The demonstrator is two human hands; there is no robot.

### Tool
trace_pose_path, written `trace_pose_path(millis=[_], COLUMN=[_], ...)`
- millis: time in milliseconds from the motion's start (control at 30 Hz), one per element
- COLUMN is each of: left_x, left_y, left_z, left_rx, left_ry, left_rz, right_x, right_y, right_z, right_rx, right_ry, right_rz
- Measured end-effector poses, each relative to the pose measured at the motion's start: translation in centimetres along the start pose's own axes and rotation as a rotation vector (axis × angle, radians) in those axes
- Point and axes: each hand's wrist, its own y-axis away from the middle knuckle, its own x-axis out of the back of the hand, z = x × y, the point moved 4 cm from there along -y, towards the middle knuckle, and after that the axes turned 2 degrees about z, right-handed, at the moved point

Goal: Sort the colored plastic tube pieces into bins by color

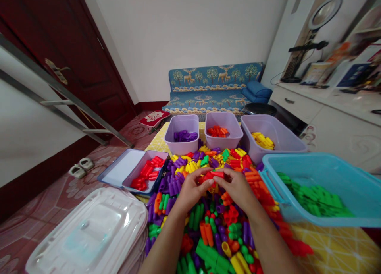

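Observation:
Above a broad heap of coloured plastic toy pieces [202,218], my two hands meet at the middle of the table. My left hand [195,186] has its fingers closed on a red plastic toy piece [218,174]. From the other side my right hand [236,184] grips red plastic as well; whether it is one piece or two joined cannot be made out. Purple, green, yellow, orange and red pieces lie loose beneath both hands. An open case [127,185] with red pieces in it stands left of the heap.
Lilac bins hold purple [181,149], orange-red [224,143] and yellow [275,150] pieces along the far edge. A blue bin [285,210] with green pieces stands right. Stacked white lids [89,234] lie left. Beyond are a metal ladder [65,95] and a sofa [205,101].

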Motion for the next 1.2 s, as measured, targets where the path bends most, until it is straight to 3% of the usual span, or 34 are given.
trace_pose_path(millis=[200,267,433,500,567,700,767,967,1100,1200], left_x=[1.1,1.4,1.6,1.6,1.6,1.5,1.5,1.2,0.7,0.5], left_y=[-0.2,-0.2,-0.3,-0.4,-0.4,-0.5,-0.6,-0.3,0.0,0.1], left_z=[-0.3,-0.5,-0.8,-0.9,-1.0,-1.3,-1.3,-0.4,0.2,0.4], left_rx=[-0.063,-0.051,-0.029,-0.014,0.001,0.02,0.023,-0.043,-0.076,-0.071], left_ry=[-0.149,-0.142,-0.059,-0.052,-0.06,-0.041,-0.034,-0.059,-0.071,-0.09], left_rz=[0.212,0.27,0.31,0.304,0.29,0.26,0.25,0.168,0.088,0.066], right_x=[1.8,2.1,2.0,2.2,2.7,3.6,3.2,0.9,0.4,-0.3], right_y=[0.0,0.4,1.8,1.8,1.4,0.7,0.7,0.6,0.4,0.5], right_z=[-0.5,-0.9,-1.9,-1.9,-1.9,-3.0,-3.5,-2.3,-1.3,-1.0], right_rx=[0.047,0.004,-0.049,-0.044,-0.03,0.169,0.229,0.022,-0.015,-0.038], right_ry=[0.093,0.056,0.081,0.107,0.008,-0.451,-0.544,-0.279,-0.036,0.044], right_rz=[0.122,0.055,-0.262,-0.291,-0.167,0.256,0.303,0.057,0.068,-0.001])
